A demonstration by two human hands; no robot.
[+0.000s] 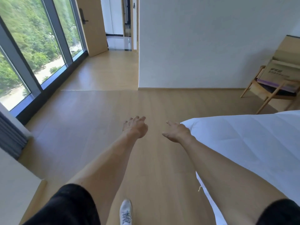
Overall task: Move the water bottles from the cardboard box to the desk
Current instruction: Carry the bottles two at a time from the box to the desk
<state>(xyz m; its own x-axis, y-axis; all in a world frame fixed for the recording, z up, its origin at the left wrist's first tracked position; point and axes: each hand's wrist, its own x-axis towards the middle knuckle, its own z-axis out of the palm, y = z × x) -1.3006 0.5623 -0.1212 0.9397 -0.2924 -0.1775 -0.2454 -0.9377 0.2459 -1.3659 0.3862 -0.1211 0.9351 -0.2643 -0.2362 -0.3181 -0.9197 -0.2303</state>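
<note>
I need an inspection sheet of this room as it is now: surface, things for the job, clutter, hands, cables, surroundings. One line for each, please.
Surface: wooden floor; no desk in view.
Job's things: cardboard box resting on a wooden chair at the right wall; no water bottles visible.
Clutter: nothing seen.
Hands: left hand and right hand both stretched forward over the floor, fingers relaxed, holding nothing.
Cables: nothing seen.
Surroundings: bed with white sheet on the right; large window on the left; open door ahead; white shoe at the bottom.
</note>
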